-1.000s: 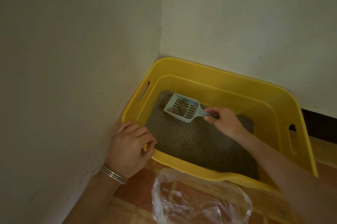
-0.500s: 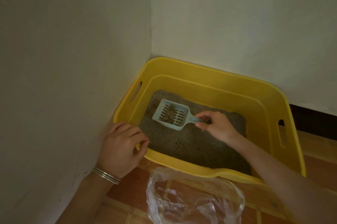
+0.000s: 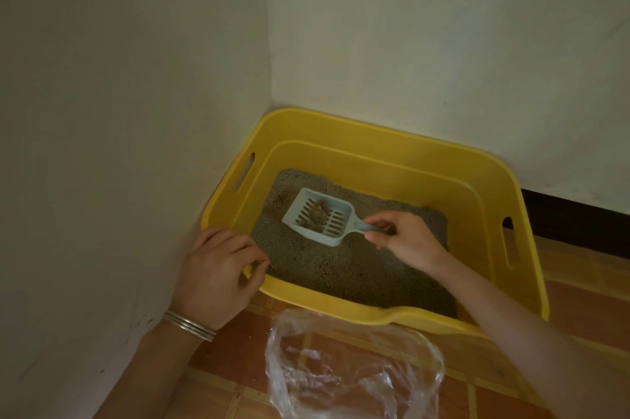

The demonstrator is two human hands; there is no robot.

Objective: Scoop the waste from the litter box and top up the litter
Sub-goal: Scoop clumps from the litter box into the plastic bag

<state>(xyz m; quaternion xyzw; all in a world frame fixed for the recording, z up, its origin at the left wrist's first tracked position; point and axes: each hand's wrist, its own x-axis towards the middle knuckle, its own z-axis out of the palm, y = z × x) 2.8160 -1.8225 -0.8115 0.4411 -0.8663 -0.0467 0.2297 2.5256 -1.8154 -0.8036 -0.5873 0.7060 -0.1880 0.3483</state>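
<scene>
Pale plaster walls (image 3: 119, 111) meet in a corner, and a yellow litter box (image 3: 375, 152) is tucked into it on a floor (image 3: 245, 343) of reddish-brown tiles. The box's left side lies close along one wall and its far side close along the other, so the open room is at its near side and its right. A dark strip (image 3: 572, 224) runs along the base of the wall beyond the box's right end. Each short end of the box has a slot handle (image 3: 244, 172) cut through it, and the near rim dips into a lowered lip towards the right. Grey litter (image 3: 324, 268) covers the bottom of the box. The right hand (image 3: 409, 241) reaches in over the near rim, its fingers and thumb pinching the handle of a pale blue slotted scoop (image 3: 341, 214). The scoop is over the left far part of the litter, apart from every wall of the box, and brown clumps of waste (image 3: 318, 212) sit in it. Whether its underside touches the litter cannot be told. The left hand (image 3: 218, 275), with thin metal bangles (image 3: 189, 326) at the wrist, grips the box's near left corner, fingers curled over the rim between box and wall. A clear plastic bag (image 3: 351, 371) lies open-mouthed on the floor just in front of the box's near side.
</scene>
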